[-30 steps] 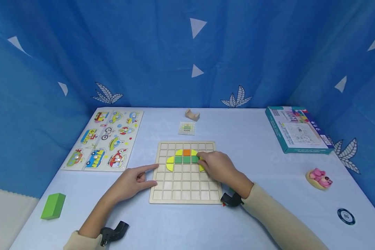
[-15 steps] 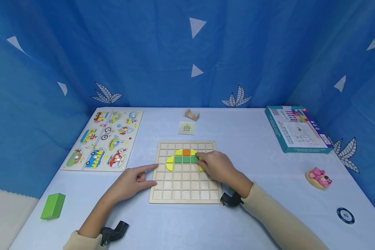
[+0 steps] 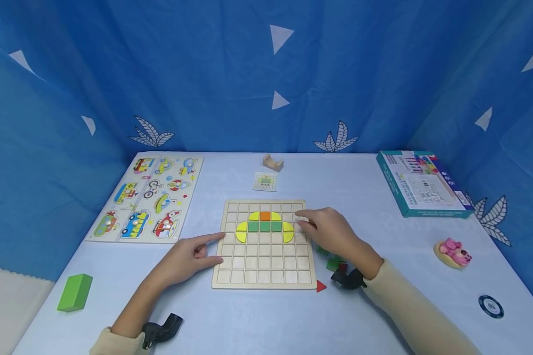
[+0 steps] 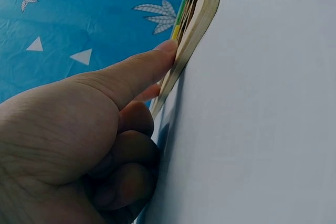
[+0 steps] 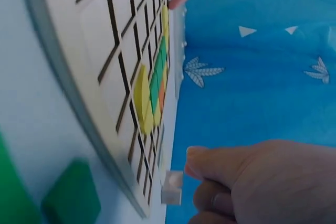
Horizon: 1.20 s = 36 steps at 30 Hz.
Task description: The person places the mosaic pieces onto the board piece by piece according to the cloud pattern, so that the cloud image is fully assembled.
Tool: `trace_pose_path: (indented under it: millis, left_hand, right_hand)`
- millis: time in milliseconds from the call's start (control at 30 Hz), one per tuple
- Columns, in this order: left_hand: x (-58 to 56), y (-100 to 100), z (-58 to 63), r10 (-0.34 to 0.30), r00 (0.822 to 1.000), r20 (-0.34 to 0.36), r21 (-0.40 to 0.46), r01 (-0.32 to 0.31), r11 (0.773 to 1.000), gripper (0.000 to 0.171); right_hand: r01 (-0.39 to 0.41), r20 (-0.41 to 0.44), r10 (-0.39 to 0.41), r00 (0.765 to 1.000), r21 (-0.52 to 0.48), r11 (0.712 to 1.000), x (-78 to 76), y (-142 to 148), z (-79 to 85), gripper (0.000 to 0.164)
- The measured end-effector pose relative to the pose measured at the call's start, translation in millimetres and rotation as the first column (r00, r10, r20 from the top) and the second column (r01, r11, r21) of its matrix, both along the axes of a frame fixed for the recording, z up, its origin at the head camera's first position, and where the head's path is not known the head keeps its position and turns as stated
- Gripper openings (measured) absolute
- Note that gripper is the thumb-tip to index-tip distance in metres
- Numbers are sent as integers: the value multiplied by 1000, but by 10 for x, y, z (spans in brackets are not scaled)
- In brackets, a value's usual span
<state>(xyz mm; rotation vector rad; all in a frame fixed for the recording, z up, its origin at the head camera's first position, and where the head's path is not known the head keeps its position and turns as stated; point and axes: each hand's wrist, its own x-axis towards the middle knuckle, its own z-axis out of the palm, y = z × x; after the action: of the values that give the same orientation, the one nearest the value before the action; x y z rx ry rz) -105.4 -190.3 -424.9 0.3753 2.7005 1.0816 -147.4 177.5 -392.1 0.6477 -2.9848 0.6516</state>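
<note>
A wooden grid board point(image 3: 251, 262) lies before my camera, lower rows unfilled; I judge it partway done. My left hand point(image 3: 186, 256), thumb and index spread, touches its 9 o'clock edge. My right hand point(image 3: 330, 230), near 3, has fingertips slightly parted, visibly holding nothing. Toward 12 sits an arch of 10 tiles point(image 3: 264, 226); loose green pieces point(image 3: 333, 264) and a red triangle point(image 3: 321, 286) remain at 4.

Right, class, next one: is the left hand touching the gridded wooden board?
Touching. The left wrist view shows it: the left hand rests its thumb tip against the edge of the gridded wooden board, with no visible gap.
</note>
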Motion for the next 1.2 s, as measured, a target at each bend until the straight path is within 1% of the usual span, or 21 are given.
trace_pose_path:
  millis: [133,233,333,433,533,600,700,900,1200]
  left_hand:
    - [1,2,1,3,1000,3,1,-3,1000,59]
    - [1,5,4,5,1000,3,2,-5,1000,59]
    - [-3,9,6,2,1000,3,1,-2,1000,59]
    - [-5,10,5,-3,1000,4,1,3,1000,59]
    - [-6,5,3,0,1000,4,2,0,1000,59]
    - [-5,3,1,4,1000,6,2,-4,1000,59]
    - [-2,5,-5,11,1000,16,-3,-11,1000,59]
    - [-2,15,-10,18,1000,22,-8,-18,1000,60]
    - [-1,11,-8,14,1000,22,-4,-14,1000,60]
  right_hand:
    - [0,41,1,999,-25,1000,38,241,25,35]
    - [6,82,-3,997,-35,999,63,431,7,35]
    - [1,148,7,989,-53,999,102,613,-30,33]
    - [-43,236,62,970,-84,995,148,756,-79,33]
    - [-102,321,143,936,-142,985,176,832,-131,35]
    - [-126,347,182,920,-179,976,180,854,-163,37]
    - [-134,352,204,913,-213,968,179,869,-208,38]
    - [-123,345,197,918,-223,967,187,868,-260,36]
    - [-104,333,172,927,-211,972,206,842,-284,38]
